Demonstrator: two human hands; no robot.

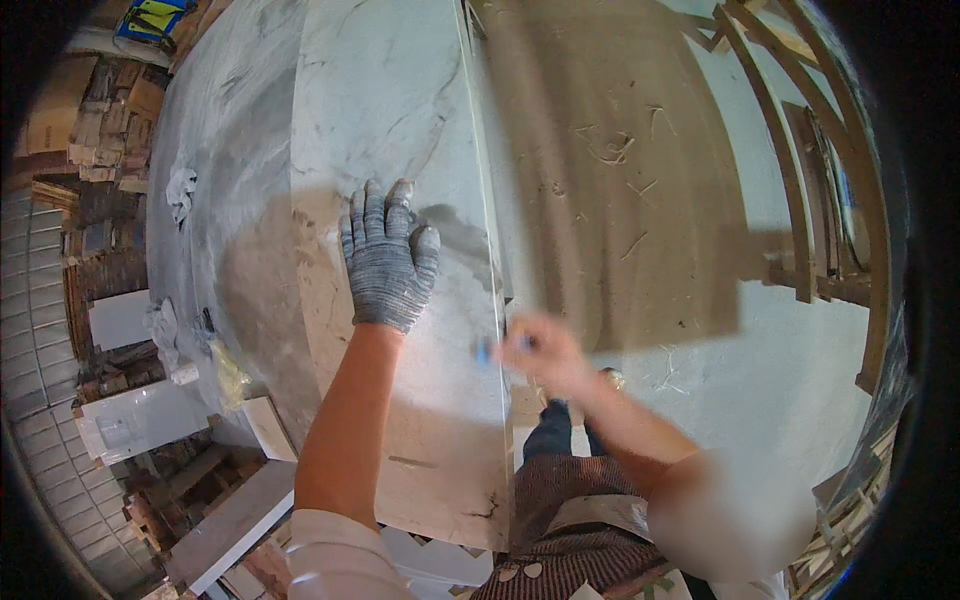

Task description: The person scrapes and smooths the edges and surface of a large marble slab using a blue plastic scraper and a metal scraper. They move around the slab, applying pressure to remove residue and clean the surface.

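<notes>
Cluttered workspace, far left: a tiled floor (40, 330) and stacked wood pieces (105, 120), with a blue-and-yellow package (152, 20) near the top corner. Next rightward, a broad grey surface (230, 110), its sheen film-like, with a crumpled white cloth (180, 192) near its outer edge. Lower down, crumpled yellowish material (230, 375).

Center: a long, pale marbled slab (385, 80) lies flat on the grey surface, its straight right edge running away from the wearer. Left hand (390, 265), in a grey knit glove, rests palm down on the slab; fingers extended and slightly spread, thumb apart, nothing grasped.

At the slab's right edge: right hand (545, 350), bare and motion-blurred. Fingers curled closed around a small blue object (485, 350), which shows at the slab's edge; its kind is unclear, and contact with the edge cannot be told. Below, a striped apron (570, 515).

Right: brown sheet (640, 260) on the pale floor, thin curled scraps (612, 150) scattered over it. Far right, a wooden frame (775, 140).
</notes>
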